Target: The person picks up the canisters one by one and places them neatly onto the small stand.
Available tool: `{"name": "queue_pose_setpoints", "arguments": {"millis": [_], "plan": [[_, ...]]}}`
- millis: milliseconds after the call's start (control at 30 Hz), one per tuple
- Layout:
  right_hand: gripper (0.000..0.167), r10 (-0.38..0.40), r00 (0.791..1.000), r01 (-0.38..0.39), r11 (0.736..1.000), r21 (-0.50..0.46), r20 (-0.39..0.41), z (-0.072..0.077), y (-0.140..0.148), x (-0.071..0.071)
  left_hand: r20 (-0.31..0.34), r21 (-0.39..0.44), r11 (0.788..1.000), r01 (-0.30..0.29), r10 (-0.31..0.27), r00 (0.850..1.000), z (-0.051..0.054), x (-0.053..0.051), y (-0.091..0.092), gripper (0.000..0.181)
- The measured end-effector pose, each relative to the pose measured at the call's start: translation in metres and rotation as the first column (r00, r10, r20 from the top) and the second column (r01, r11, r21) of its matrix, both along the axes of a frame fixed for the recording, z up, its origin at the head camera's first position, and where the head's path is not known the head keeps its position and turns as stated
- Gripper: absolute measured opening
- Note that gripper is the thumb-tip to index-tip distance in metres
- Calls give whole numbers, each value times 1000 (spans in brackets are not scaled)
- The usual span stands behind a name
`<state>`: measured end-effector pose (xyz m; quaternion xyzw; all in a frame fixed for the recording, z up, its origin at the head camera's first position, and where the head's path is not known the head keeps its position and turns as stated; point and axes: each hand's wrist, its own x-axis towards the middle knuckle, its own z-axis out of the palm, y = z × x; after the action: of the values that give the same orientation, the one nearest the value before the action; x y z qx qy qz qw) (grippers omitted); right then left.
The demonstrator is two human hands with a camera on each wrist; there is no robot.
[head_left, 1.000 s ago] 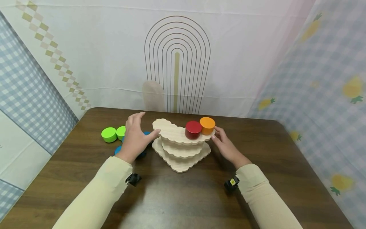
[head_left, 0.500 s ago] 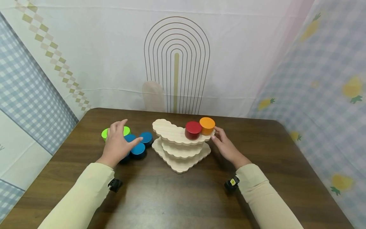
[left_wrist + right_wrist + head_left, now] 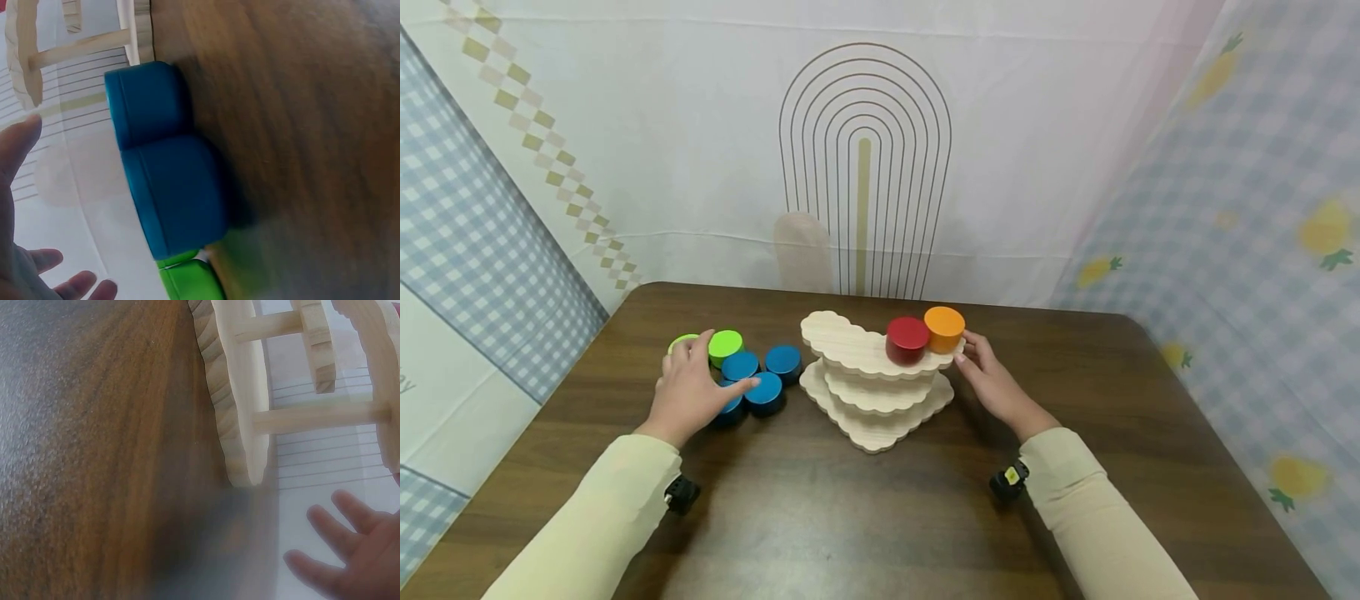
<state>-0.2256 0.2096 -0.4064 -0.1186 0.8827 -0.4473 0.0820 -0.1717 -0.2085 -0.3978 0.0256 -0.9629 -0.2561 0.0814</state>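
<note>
In the head view, my left hand [image 3: 687,392] hovers over the left cluster of round blocks, thumb and fingers spread, holding nothing. Beneath and beside it are several blue blocks [image 3: 764,392] and a green block [image 3: 726,346]; another green block is mostly hidden behind the fingers. In the left wrist view, a blue block [image 3: 178,194] stands apart from the hand. My right hand [image 3: 992,385] holds the right end of the top tier of a wooden tiered stand [image 3: 850,346], thumb in front. A red block [image 3: 907,341] and an orange block [image 3: 943,330] sit on that tier.
The stand's lower tiers, with scalloped edges, rest on the brown wooden table [image 3: 865,517]. Thin wooden posts [image 3: 319,417] join the tiers in the right wrist view. A patterned cloth [image 3: 700,167] hangs behind the table.
My left hand has moved left from beside the stand's top tier to over the green and blue blocks. The right hand and the stand have stayed in place.
</note>
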Motion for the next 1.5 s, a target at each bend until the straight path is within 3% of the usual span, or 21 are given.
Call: {"name": "queue_pose_setpoints", "arguments": {"millis": [500, 1200, 1500], "plan": [[62, 5, 1000, -5, 1000, -1, -2, 0, 0, 0, 198, 25, 999, 44, -48, 979, -15, 1, -11, 109], [62, -1, 1000, 2, 1000, -5, 16, 1, 1, 0, 304, 25, 999, 32, -38, 952, -33, 4, -15, 102], [62, 5, 1000, -5, 1000, -28, 14, 2, 1, 1, 324, 43, 999, 22, -34, 945, -35, 3, -15, 96]]}}
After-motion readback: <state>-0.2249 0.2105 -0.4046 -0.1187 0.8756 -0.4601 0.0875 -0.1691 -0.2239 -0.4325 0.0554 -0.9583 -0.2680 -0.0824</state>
